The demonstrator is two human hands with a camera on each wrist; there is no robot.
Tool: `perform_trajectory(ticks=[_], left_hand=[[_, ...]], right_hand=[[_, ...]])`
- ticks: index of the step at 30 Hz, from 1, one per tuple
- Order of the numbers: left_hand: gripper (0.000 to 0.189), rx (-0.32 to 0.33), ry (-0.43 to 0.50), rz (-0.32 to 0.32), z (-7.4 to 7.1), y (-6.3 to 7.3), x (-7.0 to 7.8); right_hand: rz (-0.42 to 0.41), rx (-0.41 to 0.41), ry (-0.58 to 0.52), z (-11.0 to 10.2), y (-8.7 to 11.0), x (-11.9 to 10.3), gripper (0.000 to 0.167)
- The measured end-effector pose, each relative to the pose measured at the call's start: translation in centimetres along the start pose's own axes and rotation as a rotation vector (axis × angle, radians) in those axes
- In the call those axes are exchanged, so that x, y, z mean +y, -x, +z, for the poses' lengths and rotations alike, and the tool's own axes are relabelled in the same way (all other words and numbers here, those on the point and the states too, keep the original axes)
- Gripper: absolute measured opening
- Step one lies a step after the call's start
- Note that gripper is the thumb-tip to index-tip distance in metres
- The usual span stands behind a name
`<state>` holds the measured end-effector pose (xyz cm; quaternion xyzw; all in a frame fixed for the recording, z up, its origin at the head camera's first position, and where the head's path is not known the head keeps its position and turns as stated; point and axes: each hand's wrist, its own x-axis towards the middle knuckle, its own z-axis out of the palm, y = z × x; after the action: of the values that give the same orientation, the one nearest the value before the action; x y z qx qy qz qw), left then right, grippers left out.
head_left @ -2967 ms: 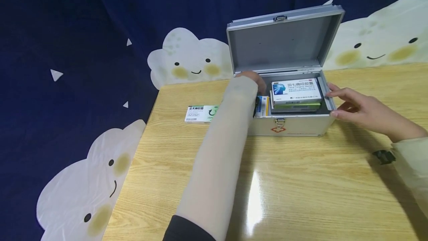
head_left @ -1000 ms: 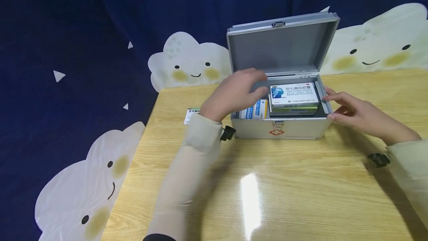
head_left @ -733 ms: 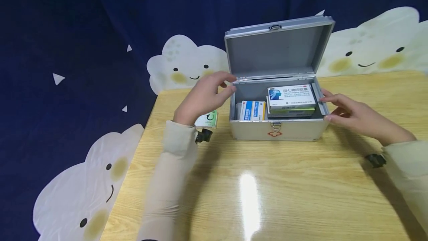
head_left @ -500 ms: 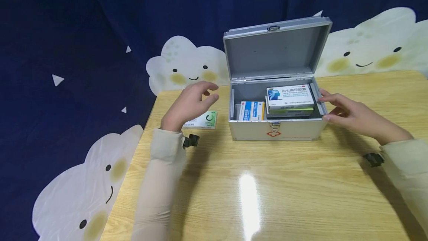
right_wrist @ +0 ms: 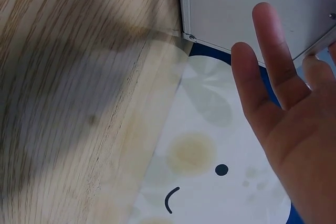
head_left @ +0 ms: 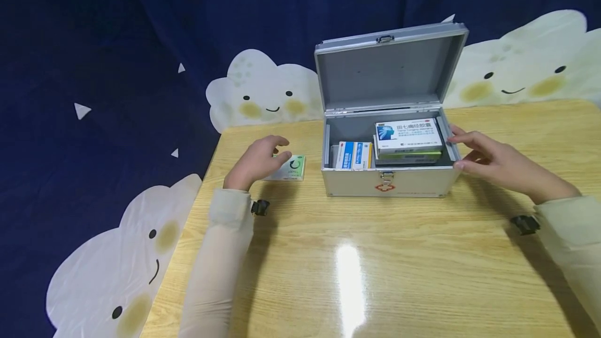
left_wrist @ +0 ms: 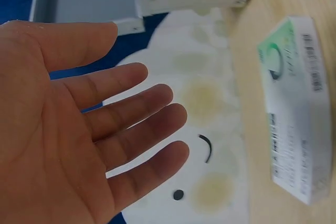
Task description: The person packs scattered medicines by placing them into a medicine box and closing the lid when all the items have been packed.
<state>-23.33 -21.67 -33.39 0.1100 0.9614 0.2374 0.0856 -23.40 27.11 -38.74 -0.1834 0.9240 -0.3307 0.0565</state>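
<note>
In the head view my left hand (head_left: 257,163) hangs over the left part of a flat white-and-green medicine box (head_left: 292,168). The left wrist view shows its fingers spread, the palm bare, and the medicine box (left_wrist: 296,108) apart from them on the table. My right hand (head_left: 502,163) rests against the right wall of an aluminium first-aid case (head_left: 357,184), fingertips at the rim and thumb at the front corner. In the right wrist view the little and ring fingers (right_wrist: 273,51) extend beside the case wall. The case's lid (head_left: 389,74) stands raised.
Inside the case, a white medicine box (head_left: 408,134) lies on top of a green-edged one (head_left: 408,156) at the right. Blue-and-white medicine boxes (head_left: 354,155) stand at the left. A dark blue curtain (head_left: 263,4) with clouds hangs behind the wooden table (head_left: 300,254).
My left hand has come out of the case, moved left and lowered over the white-and-green medicine box. The right hand stays at the case's right rim; the view has shifted slightly.
</note>
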Motion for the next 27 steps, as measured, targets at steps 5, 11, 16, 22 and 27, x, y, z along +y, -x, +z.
perform_trajectory(ticks=[5,11,16,22,27], left_hand=[[0.047,0.011,-0.003,-0.02,0.5,-0.2,-1.3],[0.048,0.021,-0.048,-0.053,1.5,-0.7,-2.8],[0.049,0.017,-0.058,-0.103,2.2,-1.0,-3.8],[0.052,0.028,-0.088,-0.113,2.8,-1.1,-5.1],[0.055,-0.01,-0.105,-0.162,3.4,-1.4,-5.9]], right_hand=[[-0.012,0.011,-0.007,0.0,0.0,0.0,0.047],[-0.007,0.003,-0.003,0.0,0.0,-0.1,0.046],[-0.002,0.002,-0.012,0.1,0.0,0.0,0.046],[0.011,0.0,-0.008,0.1,0.0,0.2,0.047],[0.002,0.006,-0.003,0.2,-0.1,0.3,0.047]])
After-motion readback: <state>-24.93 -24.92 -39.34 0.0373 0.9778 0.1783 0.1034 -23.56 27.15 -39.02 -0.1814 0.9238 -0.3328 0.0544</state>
